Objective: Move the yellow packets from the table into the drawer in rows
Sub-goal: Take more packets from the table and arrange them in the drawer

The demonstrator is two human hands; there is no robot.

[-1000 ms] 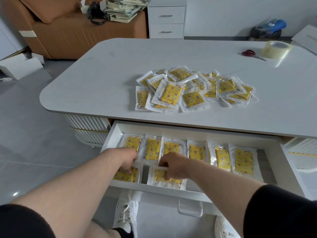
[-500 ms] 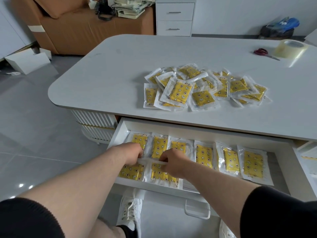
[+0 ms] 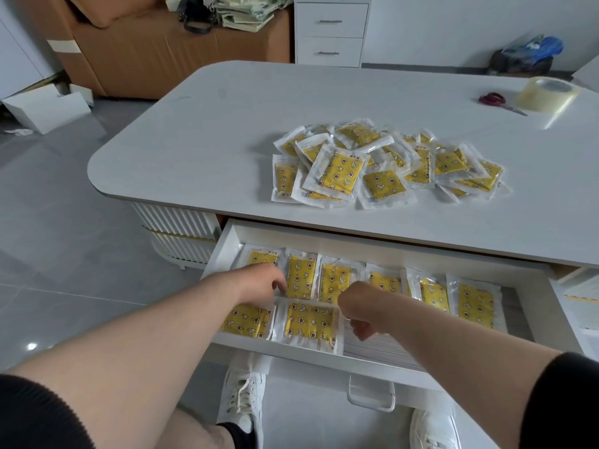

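A loose pile of yellow packets point(image 3: 382, 166) lies on the white table point(image 3: 227, 124). Below the table's front edge the white drawer point(image 3: 356, 362) stands pulled out. Several packets form a back row point(image 3: 473, 301) in it, and two packets point(image 3: 248, 320) point(image 3: 309, 320) lie side by side at the front left. My left hand point(image 3: 259, 283) hovers over the drawer's left part with its fingertips down at the seam between the rows. My right hand point(image 3: 359, 306) is loosely curled just right of the second front packet and holds nothing.
A tape roll point(image 3: 547, 94) and red scissors point(image 3: 496, 100) sit at the table's far right. The drawer floor right of the front packets is bare ribbed lining point(image 3: 382, 345). A brown sofa point(image 3: 146, 53) and a white drawer cabinet point(image 3: 330, 30) stand behind the table.
My right hand has lifted off the second front packet and shifted right, leaving it flat in the drawer. My left hand stays near the rows' seam. The camera moved closer.
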